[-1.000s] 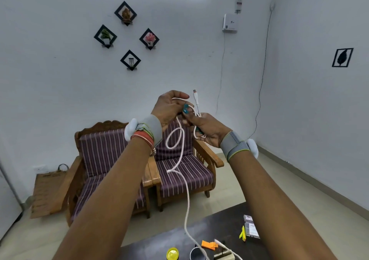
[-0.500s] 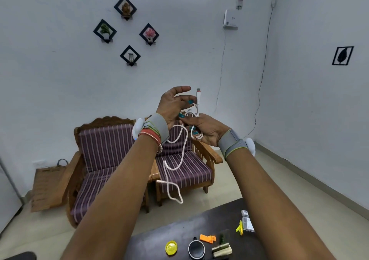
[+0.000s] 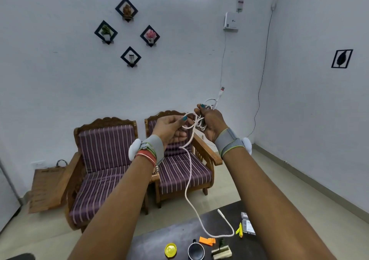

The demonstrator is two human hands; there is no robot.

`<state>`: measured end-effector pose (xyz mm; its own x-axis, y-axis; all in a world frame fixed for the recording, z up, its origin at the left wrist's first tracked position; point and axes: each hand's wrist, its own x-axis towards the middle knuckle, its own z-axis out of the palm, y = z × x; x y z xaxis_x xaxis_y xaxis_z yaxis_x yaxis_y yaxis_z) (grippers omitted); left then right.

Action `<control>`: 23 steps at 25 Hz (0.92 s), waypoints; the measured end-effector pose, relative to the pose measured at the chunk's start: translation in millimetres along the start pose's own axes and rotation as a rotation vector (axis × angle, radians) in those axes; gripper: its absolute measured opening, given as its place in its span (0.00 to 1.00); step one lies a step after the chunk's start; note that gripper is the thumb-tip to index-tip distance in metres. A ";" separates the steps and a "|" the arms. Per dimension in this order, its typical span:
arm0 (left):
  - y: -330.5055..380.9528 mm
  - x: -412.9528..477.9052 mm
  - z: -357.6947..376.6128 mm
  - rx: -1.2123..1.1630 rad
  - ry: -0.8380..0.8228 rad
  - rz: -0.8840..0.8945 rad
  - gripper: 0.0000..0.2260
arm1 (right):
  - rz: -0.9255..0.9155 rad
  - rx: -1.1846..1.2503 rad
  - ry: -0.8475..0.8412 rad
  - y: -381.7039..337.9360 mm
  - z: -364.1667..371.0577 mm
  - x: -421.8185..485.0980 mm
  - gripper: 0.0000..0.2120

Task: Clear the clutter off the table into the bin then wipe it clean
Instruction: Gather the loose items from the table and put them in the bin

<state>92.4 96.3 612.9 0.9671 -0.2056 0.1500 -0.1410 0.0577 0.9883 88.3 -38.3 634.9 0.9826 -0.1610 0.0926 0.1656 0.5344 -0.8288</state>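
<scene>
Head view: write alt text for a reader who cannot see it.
Two hands hold a white cable in the air: the right hand grips the loops, the left hand pinches a strand. Its tail hangs to the dark table below.

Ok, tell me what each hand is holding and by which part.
Both hold the white cable. The right hand grips its coiled loops just below the plug; the left hand pinches the strand beside the coil. The rest trails down toward the table.

We see a white cable [image 3: 219, 97], purple chair cushions [image 3: 105, 145] with pale stripes, a black worktop [image 3: 159, 243], a yellow lid [image 3: 171, 250].
</scene>
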 end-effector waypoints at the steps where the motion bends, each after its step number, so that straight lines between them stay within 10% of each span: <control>1: 1.1 -0.3 -3.2 -0.024 0.013 0.028 0.05 | -0.006 -0.062 0.014 1.0 -0.8 0.4 0.10; 9: 27.9 4.7 -2.8 0.198 0.192 0.200 0.03 | -0.071 -0.639 -0.266 -5.0 2.3 -14.2 0.20; 15: 40.3 9.2 -8.3 0.420 0.182 0.309 0.05 | 0.065 -0.574 -0.437 -4.5 -4.9 -21.3 0.08; 20: 14.0 4.8 -2.7 -0.096 -0.033 0.054 0.08 | -0.013 -0.333 -0.181 -3.2 7.8 -14.1 0.07; 23: -10.0 2.9 -6.4 0.152 -0.176 -0.101 0.22 | -0.073 -0.174 0.041 -13.6 8.3 -2.4 0.11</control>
<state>98.0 101.5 603.2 0.9279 -0.3707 0.0396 -0.0889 -0.1169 0.9892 84.3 -38.2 650.6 0.9637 -0.2299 0.1358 0.2156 0.3696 -0.9038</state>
